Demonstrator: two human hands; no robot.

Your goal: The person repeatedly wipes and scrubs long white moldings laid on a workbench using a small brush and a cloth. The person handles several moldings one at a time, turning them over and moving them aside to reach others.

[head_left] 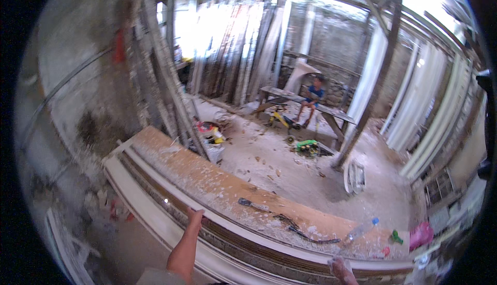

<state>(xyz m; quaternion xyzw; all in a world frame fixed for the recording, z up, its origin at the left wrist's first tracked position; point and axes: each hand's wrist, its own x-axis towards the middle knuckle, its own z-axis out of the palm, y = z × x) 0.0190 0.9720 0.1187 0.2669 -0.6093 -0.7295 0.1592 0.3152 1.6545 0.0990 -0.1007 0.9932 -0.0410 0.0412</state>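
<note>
My left hand [194, 216] reaches up from the lower edge and rests its fingertips on the white moulded strip [155, 197] that runs along the near side of a long wooden workbench [207, 176]. It holds nothing. My right hand [339, 267] shows only as dusty, white-coated fingers at the bottom edge, touching the near rail of the bench; whether it grips anything cannot be made out. A dark-handled tool [252, 204] lies on the bench between the two hands, beside a dark cord [300, 229].
A clear plastic bottle [361, 229] lies on the bench's right end, near a green object [396, 237] and a pink one [420, 235]. White mouldings [429, 114] lean on the walls. A person [312, 98] sits on a far bench; toys [307, 147] lie on the dusty floor.
</note>
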